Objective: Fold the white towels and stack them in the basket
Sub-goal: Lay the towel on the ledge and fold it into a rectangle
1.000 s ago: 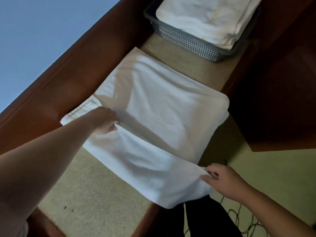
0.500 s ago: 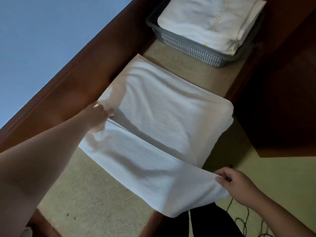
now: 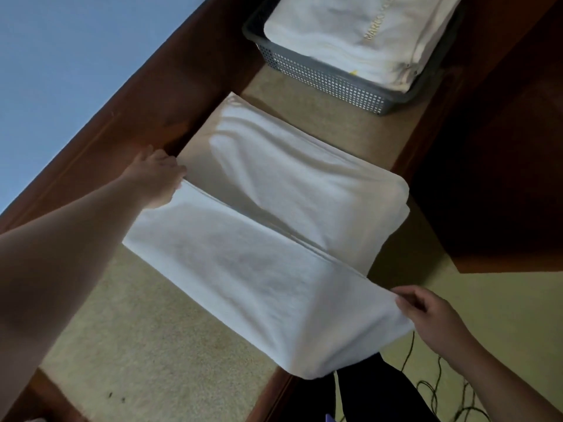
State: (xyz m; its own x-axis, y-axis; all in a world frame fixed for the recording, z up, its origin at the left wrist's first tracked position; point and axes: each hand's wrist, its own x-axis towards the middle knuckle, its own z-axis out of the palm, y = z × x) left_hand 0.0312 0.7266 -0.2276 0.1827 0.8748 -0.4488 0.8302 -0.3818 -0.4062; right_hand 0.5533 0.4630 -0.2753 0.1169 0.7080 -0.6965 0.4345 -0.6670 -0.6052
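The soft white towel [image 3: 243, 263] lies half-folded on the speckled table [image 3: 137, 345], both hands pinching its near layer: left hand [image 3: 158, 178], right hand [image 3: 426, 315]. That layer now hangs further over the edge. Behind, a perforated grey basket [image 3: 320, 77] holds folded towels.

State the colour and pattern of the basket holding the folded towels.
The basket is grey with a mesh of small holes, seen in the head view.
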